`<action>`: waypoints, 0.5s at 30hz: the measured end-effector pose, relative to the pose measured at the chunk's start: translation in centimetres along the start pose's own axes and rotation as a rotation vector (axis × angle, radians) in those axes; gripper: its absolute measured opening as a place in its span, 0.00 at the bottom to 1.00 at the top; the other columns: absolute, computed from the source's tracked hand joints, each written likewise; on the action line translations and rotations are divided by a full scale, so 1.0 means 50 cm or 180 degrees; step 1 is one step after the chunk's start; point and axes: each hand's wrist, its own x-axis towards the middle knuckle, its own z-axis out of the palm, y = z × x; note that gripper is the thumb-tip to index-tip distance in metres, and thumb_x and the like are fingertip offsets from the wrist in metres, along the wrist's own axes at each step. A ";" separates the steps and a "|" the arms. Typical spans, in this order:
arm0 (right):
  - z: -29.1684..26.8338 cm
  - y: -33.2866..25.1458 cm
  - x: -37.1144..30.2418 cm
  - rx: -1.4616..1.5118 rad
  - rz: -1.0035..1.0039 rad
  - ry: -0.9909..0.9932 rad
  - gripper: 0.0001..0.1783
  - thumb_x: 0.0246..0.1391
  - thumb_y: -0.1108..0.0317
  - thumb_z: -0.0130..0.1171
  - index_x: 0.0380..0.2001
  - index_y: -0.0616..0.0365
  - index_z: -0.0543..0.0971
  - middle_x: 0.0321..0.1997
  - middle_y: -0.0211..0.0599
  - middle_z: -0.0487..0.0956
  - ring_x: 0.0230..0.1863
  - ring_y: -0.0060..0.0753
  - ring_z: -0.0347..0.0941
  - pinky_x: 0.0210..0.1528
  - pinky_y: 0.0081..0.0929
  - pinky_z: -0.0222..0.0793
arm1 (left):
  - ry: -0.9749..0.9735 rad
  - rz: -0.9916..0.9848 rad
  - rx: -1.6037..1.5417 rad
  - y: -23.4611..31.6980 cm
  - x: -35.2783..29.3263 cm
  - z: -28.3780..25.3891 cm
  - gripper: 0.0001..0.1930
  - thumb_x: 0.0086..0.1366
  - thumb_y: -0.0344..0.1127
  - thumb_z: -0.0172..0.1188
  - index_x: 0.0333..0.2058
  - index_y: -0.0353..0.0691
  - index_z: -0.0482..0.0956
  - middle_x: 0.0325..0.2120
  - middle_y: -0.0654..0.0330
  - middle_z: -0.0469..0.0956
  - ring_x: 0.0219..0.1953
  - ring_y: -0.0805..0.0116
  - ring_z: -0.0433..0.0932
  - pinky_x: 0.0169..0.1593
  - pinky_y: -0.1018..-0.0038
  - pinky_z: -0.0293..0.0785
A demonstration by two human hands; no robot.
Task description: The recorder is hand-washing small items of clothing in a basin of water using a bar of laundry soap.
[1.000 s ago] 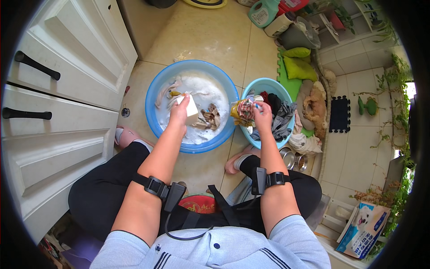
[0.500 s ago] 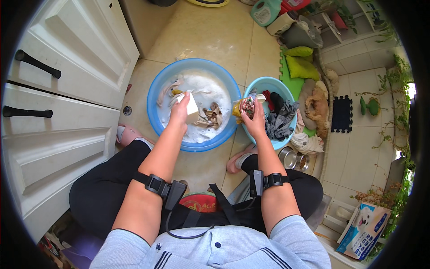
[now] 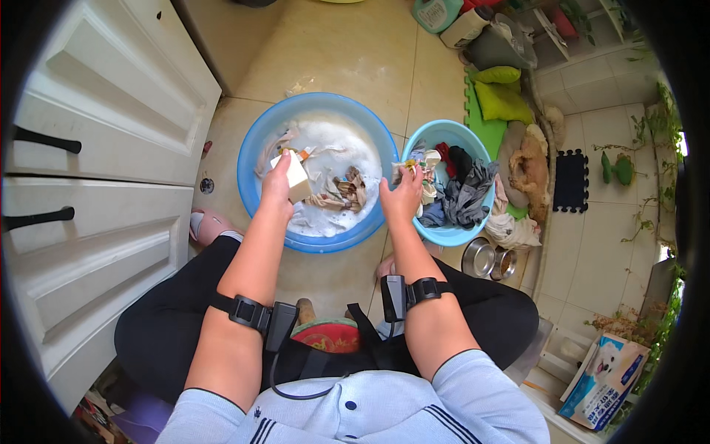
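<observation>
My left hand grips a cream-coloured bar of soap above the large blue basin. Suds and water fill that basin. A brown checked cloth and pale cloth lie in the suds. Between the two basins, my right hand is spread with nothing visibly in it, close to the rim of the smaller light blue basin. Just past its fingertips a multicoloured patterned cloth rests on dark grey clothes and a red cloth.
White cabinet doors stand on the left. Two metal bowls, a white cloth and a green mat lie right of the basins. Bottles stand at the far right. A red stool is beneath me.
My right hand has let go of the patterned cloth, which now lies in the light blue basin, and has moved left. My left hand has shifted slightly left with the soap.
</observation>
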 end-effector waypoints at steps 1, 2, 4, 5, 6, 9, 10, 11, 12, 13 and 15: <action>0.001 0.007 0.002 0.0018 0.0014 -0.0003 0.22 0.35 0.65 0.58 0.38 0.60 0.72 0.53 0.49 0.61 0.55 0.51 0.56 0.56 0.41 0.53 | 0.0008 0.0008 0.0020 0.000 0.000 0.000 0.20 0.58 0.50 0.52 0.41 0.40 0.69 0.34 0.59 0.73 0.35 0.64 0.73 0.38 0.68 0.71; -0.002 0.018 0.005 0.0040 0.0045 -0.0203 0.22 0.34 0.66 0.59 0.37 0.60 0.72 0.53 0.48 0.61 0.55 0.49 0.57 0.56 0.40 0.54 | 0.0033 0.0031 0.0055 -0.003 0.000 0.001 0.21 0.58 0.49 0.53 0.41 0.38 0.69 0.33 0.59 0.73 0.34 0.66 0.73 0.38 0.70 0.70; -0.004 0.025 0.003 0.0073 0.0056 -0.0390 0.22 0.34 0.66 0.59 0.37 0.60 0.72 0.53 0.47 0.61 0.54 0.48 0.57 0.55 0.40 0.54 | 0.0053 0.0075 0.0077 -0.005 0.004 0.002 0.22 0.57 0.49 0.54 0.41 0.37 0.69 0.32 0.59 0.73 0.33 0.67 0.73 0.37 0.72 0.69; -0.002 0.026 -0.003 -0.0061 -0.0182 -0.0347 0.22 0.33 0.68 0.60 0.37 0.60 0.72 0.53 0.46 0.61 0.54 0.47 0.58 0.54 0.39 0.56 | 0.0002 0.0120 0.0075 -0.004 0.006 0.002 0.22 0.57 0.49 0.54 0.41 0.36 0.68 0.33 0.59 0.73 0.34 0.67 0.73 0.37 0.72 0.69; -0.004 0.025 -0.008 -0.0209 -0.0403 -0.0303 0.22 0.32 0.70 0.61 0.37 0.59 0.71 0.53 0.45 0.62 0.53 0.46 0.58 0.53 0.39 0.57 | -0.0057 0.0149 0.0081 -0.006 0.006 0.003 0.22 0.57 0.49 0.54 0.41 0.36 0.68 0.33 0.59 0.73 0.34 0.67 0.73 0.37 0.72 0.69; -0.013 0.025 -0.005 -0.0460 -0.0407 -0.0372 0.24 0.30 0.74 0.62 0.38 0.57 0.71 0.51 0.43 0.63 0.52 0.44 0.59 0.51 0.37 0.59 | -0.0012 0.0214 0.0220 -0.013 0.005 0.008 0.20 0.59 0.49 0.51 0.42 0.39 0.69 0.34 0.58 0.73 0.36 0.64 0.73 0.39 0.68 0.70; -0.013 0.024 -0.003 -0.0455 -0.0389 -0.0371 0.24 0.30 0.74 0.62 0.38 0.57 0.71 0.51 0.43 0.63 0.52 0.44 0.59 0.51 0.37 0.59 | -0.0015 0.0211 0.0238 -0.015 0.003 0.006 0.20 0.59 0.49 0.51 0.42 0.39 0.69 0.34 0.58 0.73 0.36 0.64 0.73 0.39 0.68 0.70; -0.012 0.022 -0.001 -0.0552 -0.0359 -0.0420 0.24 0.30 0.74 0.62 0.37 0.56 0.71 0.49 0.41 0.63 0.51 0.43 0.60 0.50 0.36 0.60 | 0.0013 0.0147 0.0209 -0.017 0.001 0.001 0.20 0.59 0.49 0.52 0.42 0.39 0.69 0.34 0.59 0.73 0.36 0.64 0.73 0.39 0.69 0.70; -0.012 0.021 0.008 -0.0653 -0.0331 -0.0450 0.23 0.29 0.74 0.63 0.36 0.55 0.71 0.47 0.40 0.64 0.50 0.42 0.60 0.49 0.35 0.61 | 0.0022 0.0090 0.0174 -0.016 0.000 0.005 0.20 0.58 0.49 0.52 0.42 0.39 0.69 0.34 0.59 0.72 0.36 0.64 0.72 0.39 0.69 0.70; -0.009 0.029 0.016 -0.0651 -0.0320 -0.0431 0.23 0.29 0.74 0.63 0.36 0.55 0.71 0.47 0.40 0.64 0.50 0.42 0.60 0.49 0.35 0.61 | 0.0003 0.0096 0.0185 -0.017 -0.003 0.008 0.20 0.58 0.49 0.52 0.42 0.39 0.69 0.34 0.59 0.72 0.36 0.64 0.72 0.39 0.69 0.70; -0.005 0.045 0.029 -0.0689 -0.0362 -0.0571 0.21 0.29 0.72 0.64 0.33 0.55 0.71 0.43 0.37 0.65 0.47 0.42 0.61 0.47 0.34 0.62 | 0.0056 0.0088 0.0208 -0.017 -0.010 0.007 0.24 0.56 0.49 0.55 0.44 0.36 0.65 0.34 0.59 0.72 0.35 0.67 0.73 0.38 0.72 0.69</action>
